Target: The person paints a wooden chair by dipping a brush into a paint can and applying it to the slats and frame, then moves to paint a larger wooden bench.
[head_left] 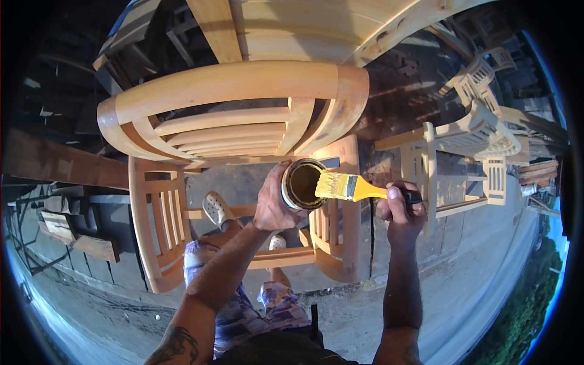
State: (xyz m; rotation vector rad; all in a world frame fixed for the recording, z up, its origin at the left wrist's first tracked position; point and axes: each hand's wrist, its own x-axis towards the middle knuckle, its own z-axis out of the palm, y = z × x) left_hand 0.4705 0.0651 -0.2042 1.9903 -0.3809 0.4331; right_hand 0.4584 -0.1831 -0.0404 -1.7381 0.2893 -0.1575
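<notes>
My left hand is wrapped round the side of a small open paint can, whose rim is smeared and whose inside looks dark. In my right hand is a yellow paintbrush, gripped by its handle and lying level. The pale bristles, stained yellow, overlap the can's right rim in this view. Below and around both hands stands a wooden chair frame with a curved, slatted back and slatted sides. Its seat is open, and my feet show through it on the ground.
To the right stands another pale wooden chair, with more chair frames behind it. A wooden panel rises beyond the near chair. Boards and wood scraps lie at the left. Greenery borders the concrete at the lower right.
</notes>
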